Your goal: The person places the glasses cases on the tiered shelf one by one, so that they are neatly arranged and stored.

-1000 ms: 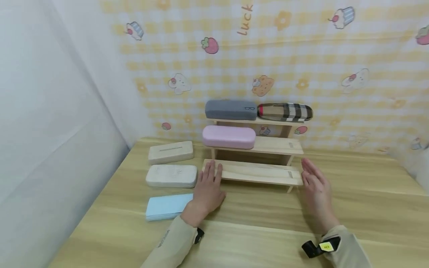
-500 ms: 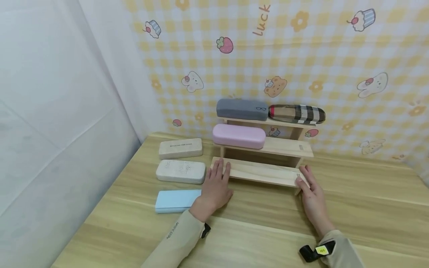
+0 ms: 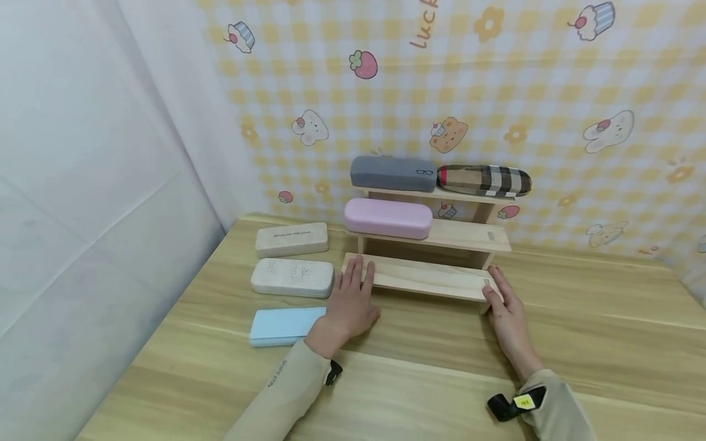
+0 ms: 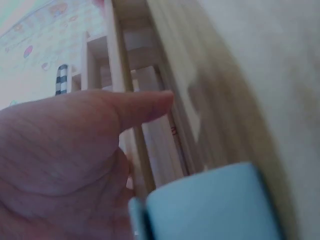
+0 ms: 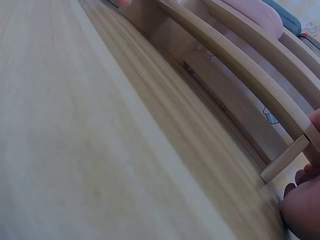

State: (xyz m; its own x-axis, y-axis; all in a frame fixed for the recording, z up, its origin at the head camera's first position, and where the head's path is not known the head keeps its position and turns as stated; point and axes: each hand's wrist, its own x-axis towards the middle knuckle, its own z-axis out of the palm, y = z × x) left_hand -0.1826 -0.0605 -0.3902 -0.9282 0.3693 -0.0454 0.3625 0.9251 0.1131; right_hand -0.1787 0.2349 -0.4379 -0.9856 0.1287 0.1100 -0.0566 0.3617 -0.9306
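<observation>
A three-tier wooden display shelf (image 3: 425, 275) stands against the cloth backdrop. My left hand (image 3: 350, 306) rests on the left end of its lowest tier, fingers straight and thumb apart. At the other end, my right hand (image 3: 508, 318) grips that tier, thumb on top and fingers along the outer side; in the right wrist view its curled fingers (image 5: 302, 200) are partly cut off. A grey glasses case (image 3: 393, 173) and a plaid glasses case (image 3: 485, 181) lie on the top tier. The middle tier bears a pink glasses case (image 3: 388, 218) at its left.
Left of the shelf, a beige glasses case (image 3: 292, 239), a white patterned case (image 3: 292, 277) and a light blue case (image 3: 284, 326) lie in a column on the wooden table (image 3: 419, 398). My left forearm partly covers the blue one. A white curtain (image 3: 110, 184) hangs at left.
My right hand has moved from beside the shelf's right end onto the lowest tier and now grips it. My left hand has stayed on the left end. The head view has shifted slightly.
</observation>
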